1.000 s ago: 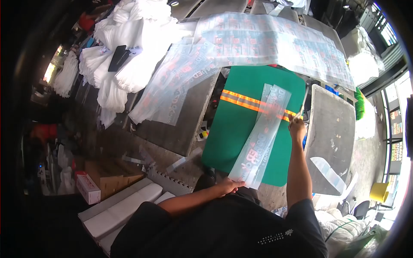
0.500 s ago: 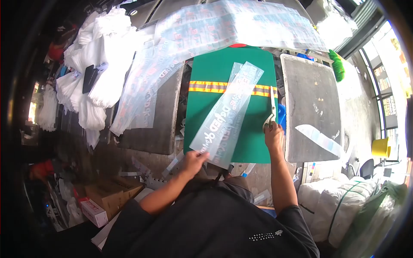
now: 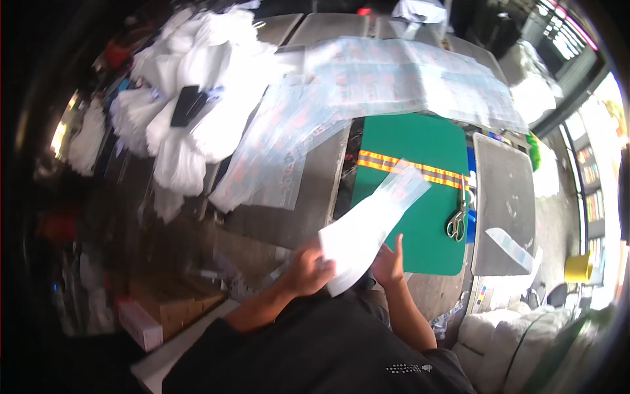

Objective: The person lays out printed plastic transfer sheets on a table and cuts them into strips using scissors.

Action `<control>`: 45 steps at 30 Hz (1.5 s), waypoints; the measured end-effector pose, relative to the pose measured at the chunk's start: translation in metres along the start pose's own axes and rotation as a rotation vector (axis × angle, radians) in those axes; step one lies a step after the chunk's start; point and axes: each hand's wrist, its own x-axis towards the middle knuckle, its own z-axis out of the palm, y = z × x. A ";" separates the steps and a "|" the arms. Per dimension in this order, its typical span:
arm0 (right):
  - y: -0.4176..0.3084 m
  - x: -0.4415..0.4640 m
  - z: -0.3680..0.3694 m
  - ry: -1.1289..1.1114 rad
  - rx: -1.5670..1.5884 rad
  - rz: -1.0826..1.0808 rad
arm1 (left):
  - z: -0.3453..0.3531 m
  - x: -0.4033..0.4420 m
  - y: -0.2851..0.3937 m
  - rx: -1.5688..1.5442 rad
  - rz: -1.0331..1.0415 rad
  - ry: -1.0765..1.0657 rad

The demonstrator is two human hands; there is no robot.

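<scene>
My left hand (image 3: 307, 268) is closed on the near left edge of the printed plastic strips (image 3: 367, 230), which are lifted at the near end and slant up to the right over the green board (image 3: 420, 243). At the strips' lower right side is my right hand (image 3: 388, 262), thumb raised and fingers partly behind the plastic; whether it grips them is hidden. Scissors (image 3: 457, 222) lie on the board's right edge. An orange-and-yellow striped band (image 3: 443, 176) crosses the board, partly under the strips' far end.
Long printed plastic sheets (image 3: 380, 75) curve behind the board. A heap of white bundles (image 3: 197, 118) with a black object (image 3: 189, 106) on it stands at the left. Right of the board are a grey panel (image 3: 502, 217) and a yellow bucket (image 3: 579, 268).
My right hand has let go of the scissors and moved left to the strips. My left hand has raised their near end. The camera view has shifted.
</scene>
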 end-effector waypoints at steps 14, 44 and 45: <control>0.067 0.229 0.260 -0.210 -0.097 -0.658 | -0.259 -0.019 -0.168 -0.187 -0.244 0.664; -0.567 0.148 -0.050 0.777 -1.495 -1.030 | 0.227 0.583 -0.142 0.843 0.309 0.071; -0.592 0.156 -0.046 0.779 -1.496 -1.049 | 0.232 0.592 -0.159 0.876 0.271 0.018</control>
